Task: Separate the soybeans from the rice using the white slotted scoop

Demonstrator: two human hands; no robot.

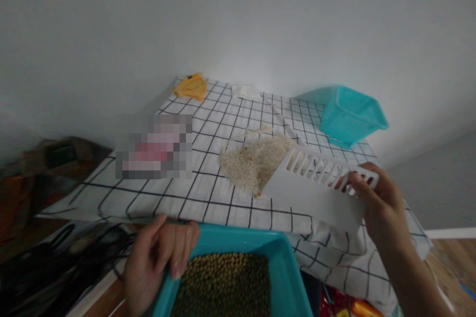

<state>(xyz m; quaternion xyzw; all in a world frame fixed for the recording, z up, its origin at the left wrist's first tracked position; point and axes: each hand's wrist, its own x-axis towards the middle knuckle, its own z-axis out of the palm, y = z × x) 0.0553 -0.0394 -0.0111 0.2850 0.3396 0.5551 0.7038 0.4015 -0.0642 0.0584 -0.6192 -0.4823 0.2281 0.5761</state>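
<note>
My right hand (375,195) is closed on the handle end of a flat white plastic board with slots (316,190). The board is tilted over the table, its left edge at the near right side of a pile of small pale grains (249,161) dotted with a few yellow bits. My left hand (161,252) has its fingers hooked over the left rim of a teal plastic basin (238,237). Round brownish-green beans (226,282) lie inside this basin, which is at the near edge of the table. The basin's near end is out of view.
A white table cloth with black grid lines (208,158) covers the table. A second teal basin (351,114) stands at the far right. Behind lie a yellow cloth item (191,86) and a white folded item (245,92). A blurred-out object (154,148) lies left; dark cables (92,247) are below.
</note>
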